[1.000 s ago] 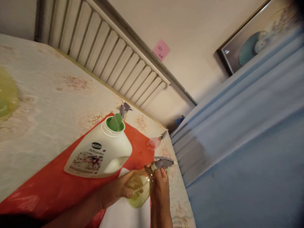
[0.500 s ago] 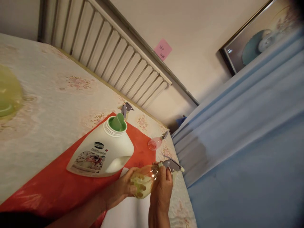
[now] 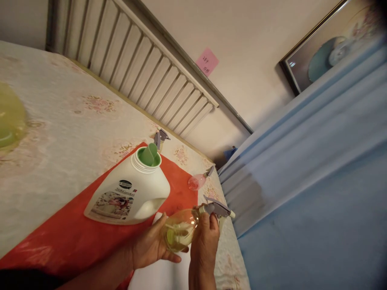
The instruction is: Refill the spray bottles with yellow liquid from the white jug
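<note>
A clear yellow-tinted spray bottle (image 3: pixel 180 230) lies tilted between my two hands, its base toward the left. My left hand (image 3: pixel 151 245) cradles the base loosely, thumb on the near upper side and fingers stretched out beneath it. My right hand (image 3: pixel 205 237) is closed around the neck, just below the grey trigger head (image 3: pixel 218 208), which points right. Some of the right fingers are hidden behind the bottle. Just left of my hands stands a large white detergent jug (image 3: pixel 130 193), uncapped, with a green spout in its mouth.
The jug stands on a red sheet (image 3: pixel 69 225) over a floral tablecloth (image 3: pixel 60 133). A pink spray bottle (image 3: pixel 197 182) and another grey trigger head (image 3: pixel 161 137) are farther back. A yellow translucent object (image 3: pixel 10 117) is at the left edge. A radiator (image 3: pixel 133 56) and a blue curtain (image 3: pixel 290 173) border the table.
My left hand's fingers have loosened and slid down and left from around the bottle's base, now stretched out below it. The right hand has kept its place at the neck.
</note>
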Demonstrator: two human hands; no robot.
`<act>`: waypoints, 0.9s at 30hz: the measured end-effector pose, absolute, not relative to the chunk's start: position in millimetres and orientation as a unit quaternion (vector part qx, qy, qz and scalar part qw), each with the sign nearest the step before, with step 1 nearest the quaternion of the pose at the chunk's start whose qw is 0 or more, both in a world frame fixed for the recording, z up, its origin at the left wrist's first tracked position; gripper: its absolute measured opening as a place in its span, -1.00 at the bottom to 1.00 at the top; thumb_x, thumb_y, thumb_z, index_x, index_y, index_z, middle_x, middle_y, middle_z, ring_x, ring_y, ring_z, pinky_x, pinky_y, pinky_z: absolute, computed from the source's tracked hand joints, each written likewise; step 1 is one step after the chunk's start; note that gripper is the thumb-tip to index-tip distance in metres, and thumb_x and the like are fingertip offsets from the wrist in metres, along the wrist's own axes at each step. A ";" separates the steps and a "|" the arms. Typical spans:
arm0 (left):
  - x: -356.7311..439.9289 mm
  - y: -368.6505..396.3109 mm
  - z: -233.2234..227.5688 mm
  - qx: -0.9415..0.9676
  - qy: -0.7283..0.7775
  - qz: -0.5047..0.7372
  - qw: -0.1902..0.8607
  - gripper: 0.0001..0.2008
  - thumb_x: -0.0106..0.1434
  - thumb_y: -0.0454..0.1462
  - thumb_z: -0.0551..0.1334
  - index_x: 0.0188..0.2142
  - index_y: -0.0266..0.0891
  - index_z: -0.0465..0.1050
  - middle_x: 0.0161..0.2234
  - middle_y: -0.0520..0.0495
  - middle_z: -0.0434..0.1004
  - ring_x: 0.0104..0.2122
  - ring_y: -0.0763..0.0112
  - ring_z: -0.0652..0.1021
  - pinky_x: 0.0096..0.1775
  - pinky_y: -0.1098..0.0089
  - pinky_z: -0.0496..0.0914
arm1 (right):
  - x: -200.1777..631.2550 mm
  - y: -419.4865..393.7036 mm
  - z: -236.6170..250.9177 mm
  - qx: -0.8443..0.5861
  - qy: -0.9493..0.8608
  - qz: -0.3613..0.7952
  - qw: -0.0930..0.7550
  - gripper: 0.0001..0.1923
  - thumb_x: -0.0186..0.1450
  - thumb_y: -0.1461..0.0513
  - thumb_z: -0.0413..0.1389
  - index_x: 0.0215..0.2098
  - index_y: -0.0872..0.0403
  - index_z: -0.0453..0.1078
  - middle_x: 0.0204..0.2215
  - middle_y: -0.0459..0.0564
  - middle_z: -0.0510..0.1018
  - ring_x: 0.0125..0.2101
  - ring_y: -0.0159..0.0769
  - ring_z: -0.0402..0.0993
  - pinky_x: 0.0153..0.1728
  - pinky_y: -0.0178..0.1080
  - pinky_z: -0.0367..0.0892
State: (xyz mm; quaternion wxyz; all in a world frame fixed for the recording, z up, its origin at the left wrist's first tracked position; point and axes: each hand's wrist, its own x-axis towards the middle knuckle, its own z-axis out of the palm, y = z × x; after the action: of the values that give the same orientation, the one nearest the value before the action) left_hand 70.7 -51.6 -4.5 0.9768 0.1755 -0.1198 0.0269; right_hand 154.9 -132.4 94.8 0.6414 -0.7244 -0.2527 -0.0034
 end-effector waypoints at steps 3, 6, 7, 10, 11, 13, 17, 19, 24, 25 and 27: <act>64.9 -49.3 4.1 0.237 -0.122 0.074 0.961 -0.38 0.19 -0.02 0.33 0.21 -0.08 0.29 0.15 -0.21 0.42 0.06 0.08 0.45 -0.07 0.18 0.39 | 154.4 -134.2 95.2 -0.720 -0.191 0.026 0.666 -0.63 0.23 0.02 0.11 -0.19 0.14 0.46 -0.33 0.01 0.62 -0.32 -0.20 0.55 -0.27 -0.21 0.42; 63.5 -49.4 6.9 0.283 -0.098 0.110 0.948 -0.31 0.14 -0.13 0.39 0.23 -0.02 0.24 0.13 -0.16 0.43 -0.01 0.17 0.48 -0.11 0.26 0.38 | 154.2 -135.1 95.0 -0.720 -0.187 0.023 0.668 -0.63 0.21 0.03 0.12 -0.20 0.15 0.45 -0.35 0.00 0.61 -0.32 -0.20 0.54 -0.29 -0.22 0.41; 64.4 -50.0 5.8 0.281 -0.096 0.112 0.948 -0.31 0.14 -0.09 0.38 0.23 -0.04 0.24 0.08 -0.17 0.46 -0.07 0.18 0.52 -0.16 0.28 0.40 | 154.8 -135.2 94.3 -0.721 -0.189 0.023 0.667 -0.64 0.21 0.03 0.12 -0.20 0.15 0.45 -0.35 0.00 0.61 -0.32 -0.20 0.54 -0.29 -0.22 0.41; 69.6 -52.5 -1.8 0.243 -0.085 0.046 0.965 -0.29 0.15 0.17 0.24 0.14 -0.21 0.35 -0.18 -0.20 0.59 -0.37 0.20 0.60 -0.37 0.29 0.42 | 157.9 -135.3 91.1 -0.713 -0.191 0.037 0.673 -0.65 0.21 0.05 0.12 -0.19 0.14 0.45 -0.34 0.00 0.61 -0.32 -0.20 0.55 -0.28 -0.21 0.42; 71.4 -53.3 -4.8 0.229 -0.076 0.010 0.970 -0.22 0.13 0.27 0.15 0.08 -0.28 0.39 -0.27 -0.21 0.60 -0.46 0.21 0.59 -0.43 0.29 0.42 | 158.8 -135.2 90.0 -0.710 -0.191 0.047 0.677 -0.65 0.21 0.05 0.12 -0.18 0.13 0.45 -0.34 0.00 0.61 -0.32 -0.20 0.55 -0.27 -0.21 0.42; 74.2 -54.1 -9.4 0.204 -0.056 -0.049 0.976 -0.09 0.08 0.39 0.00 -0.04 -0.38 0.45 -0.36 -0.25 0.60 -0.53 0.19 0.59 -0.48 0.29 0.41 | 159.9 -134.8 88.6 -0.703 -0.193 0.063 0.682 -0.65 0.21 0.05 0.14 -0.16 0.13 0.44 -0.34 0.00 0.61 -0.33 -0.19 0.56 -0.28 -0.21 0.42; 74.5 -52.4 -10.3 0.191 -0.053 -0.037 0.980 -0.17 0.13 0.33 0.06 -0.03 -0.37 0.45 -0.32 -0.27 0.61 -0.44 0.16 0.61 -0.41 0.26 0.45 | 160.7 -134.6 88.3 -0.682 -0.190 0.071 0.703 -0.62 0.22 0.05 0.15 -0.11 0.14 0.43 -0.32 0.02 0.62 -0.31 -0.20 0.57 -0.30 -0.22 0.43; 73.1 -50.7 -7.9 0.202 -0.053 -0.012 0.978 -0.25 0.18 0.26 0.11 0.01 -0.35 0.44 -0.28 -0.25 0.61 -0.41 0.17 0.61 -0.38 0.26 0.46 | 162.7 -135.2 89.5 -0.669 -0.186 0.068 0.716 -0.62 0.24 0.05 0.13 -0.07 0.13 0.41 -0.26 0.04 0.62 -0.26 -0.19 0.58 -0.27 -0.21 0.44; 69.9 -47.9 -2.1 0.246 -0.052 0.007 0.968 -0.33 0.24 0.17 0.12 0.09 -0.31 0.42 -0.24 -0.24 0.59 -0.40 0.22 0.58 -0.36 0.30 0.41 | 173.7 -136.8 100.7 -0.628 -0.198 0.051 0.751 -0.69 0.23 0.06 0.14 -0.17 0.10 0.40 -0.24 0.01 0.62 -0.23 -0.21 0.59 -0.15 -0.14 0.44; 69.5 -47.5 -1.5 0.255 -0.056 0.004 0.965 -0.34 0.26 0.15 0.10 0.12 -0.29 0.40 -0.23 -0.25 0.59 -0.39 0.22 0.57 -0.35 0.31 0.41 | 176.2 -136.9 104.8 -0.610 -0.196 0.050 0.766 -0.70 0.21 0.07 0.16 -0.20 0.10 0.39 -0.29 -0.02 0.62 -0.25 -0.23 0.59 -0.14 -0.14 0.44; 68.9 -46.8 -1.0 0.269 -0.061 0.003 0.961 -0.37 0.29 0.10 0.09 0.18 -0.24 0.34 -0.20 -0.25 0.58 -0.37 0.24 0.56 -0.35 0.33 0.38 | 181.6 -137.8 114.6 -0.574 -0.189 0.052 0.795 -0.70 0.17 0.07 0.21 -0.23 0.09 0.38 -0.37 -0.08 0.60 -0.31 -0.29 0.58 -0.15 -0.16 0.45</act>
State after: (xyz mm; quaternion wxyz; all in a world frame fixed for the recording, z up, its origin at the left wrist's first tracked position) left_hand 68.9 -46.8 -1.0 0.9613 0.2687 -0.0606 0.0034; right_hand 181.6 -137.8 114.6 0.7950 -0.5739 -0.1893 0.0524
